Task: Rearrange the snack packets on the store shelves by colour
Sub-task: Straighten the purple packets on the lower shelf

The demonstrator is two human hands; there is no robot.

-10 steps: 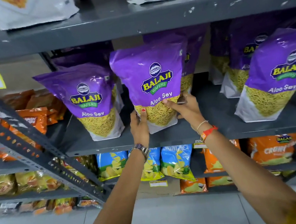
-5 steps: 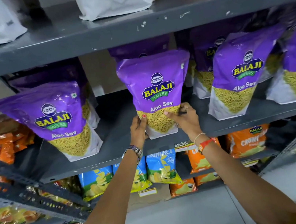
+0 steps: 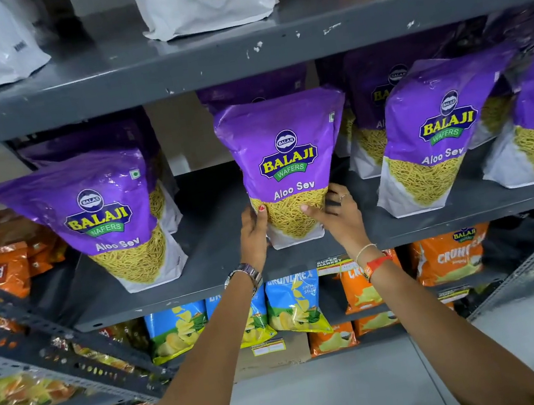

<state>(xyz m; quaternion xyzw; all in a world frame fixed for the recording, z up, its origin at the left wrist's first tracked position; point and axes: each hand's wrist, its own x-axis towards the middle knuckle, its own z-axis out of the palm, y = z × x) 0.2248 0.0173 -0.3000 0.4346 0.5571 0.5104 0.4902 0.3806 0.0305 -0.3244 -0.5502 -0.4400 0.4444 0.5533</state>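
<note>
Purple Aloo Sev packet [image 3: 287,164] stands upright on the grey middle shelf [image 3: 216,244], between two like packets and apart from both. I note both arms reach up from below: left hand [image 3: 254,235] cups its lower left edge, thumb on the front face, while right hand [image 3: 340,215] clasps the lower right corner, fingers wrapped behind. Blue chip packets [image 3: 294,302] sit on the shelf beneath.

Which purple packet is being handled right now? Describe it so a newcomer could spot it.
Look at the grey middle shelf lined with purple Aloo Sev packets. The packet being handled stands upright near the centre. Unlike its neighbours, its base is gripped from both sides by the left hand and right hand.
</note>
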